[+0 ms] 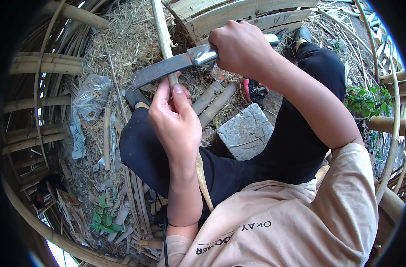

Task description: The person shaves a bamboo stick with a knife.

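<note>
My left hand is closed round a long, pale wooden stick, thumb on top and fingers underneath. The stick runs away from me at the top, and its lower end comes out beside my left wrist and rests against my lap. In my right hand is the handle of a large knife with a broad, dark, straight blade and a shiny metal collar. The blade lies across the stick just beyond my left fingertips. A curled shaving shows on the stick above the blade.
A slatted wooden crate stands ahead. Between my legs are a grey stone block, cut bamboo pieces and a pink-and-black object. A clear plastic bag lies left on shavings. Bamboo railings surround me.
</note>
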The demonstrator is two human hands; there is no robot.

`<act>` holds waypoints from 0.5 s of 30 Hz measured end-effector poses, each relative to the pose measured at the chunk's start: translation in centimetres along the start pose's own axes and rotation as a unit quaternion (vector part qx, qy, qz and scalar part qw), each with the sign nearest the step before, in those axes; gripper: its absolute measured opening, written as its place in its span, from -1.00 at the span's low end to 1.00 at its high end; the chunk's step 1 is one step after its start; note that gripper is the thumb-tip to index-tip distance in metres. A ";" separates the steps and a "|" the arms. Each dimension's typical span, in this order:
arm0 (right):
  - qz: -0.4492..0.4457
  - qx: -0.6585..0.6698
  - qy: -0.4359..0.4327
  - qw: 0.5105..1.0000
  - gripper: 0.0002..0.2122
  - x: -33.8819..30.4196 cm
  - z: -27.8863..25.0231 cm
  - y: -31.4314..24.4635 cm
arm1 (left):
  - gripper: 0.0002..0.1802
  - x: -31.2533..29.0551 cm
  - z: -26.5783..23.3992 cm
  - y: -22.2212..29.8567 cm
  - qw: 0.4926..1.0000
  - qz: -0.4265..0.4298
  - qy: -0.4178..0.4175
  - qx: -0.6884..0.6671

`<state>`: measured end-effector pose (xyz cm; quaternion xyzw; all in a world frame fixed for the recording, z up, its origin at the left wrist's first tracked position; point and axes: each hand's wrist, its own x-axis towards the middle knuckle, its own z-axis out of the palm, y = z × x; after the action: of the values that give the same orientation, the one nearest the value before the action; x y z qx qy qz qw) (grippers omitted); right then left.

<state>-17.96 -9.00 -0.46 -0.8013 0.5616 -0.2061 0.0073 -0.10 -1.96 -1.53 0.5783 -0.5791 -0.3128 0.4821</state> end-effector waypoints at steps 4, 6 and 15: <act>-0.012 -0.016 0.019 1.000 -0.90 0.6 0.1 0.1 | -0.71 0.0 0.0 -0.1 1.000 0.004 0.004 0.016; -0.018 -0.034 0.029 0.999 -0.89 0.5 0.4 0.5 | -0.71 -0.2 0.2 -0.1 1.000 -0.002 -0.003 0.021; 0.046 -0.025 0.057 0.997 -0.90 2.4 -0.6 2.1 | -0.72 0.1 0.0 -0.2 0.998 -0.021 -0.025 -0.051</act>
<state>-19.35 -11.82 0.38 -0.7614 0.6024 -0.2370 -0.0349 -0.05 -2.06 -1.69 0.5570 -0.5615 -0.3664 0.4901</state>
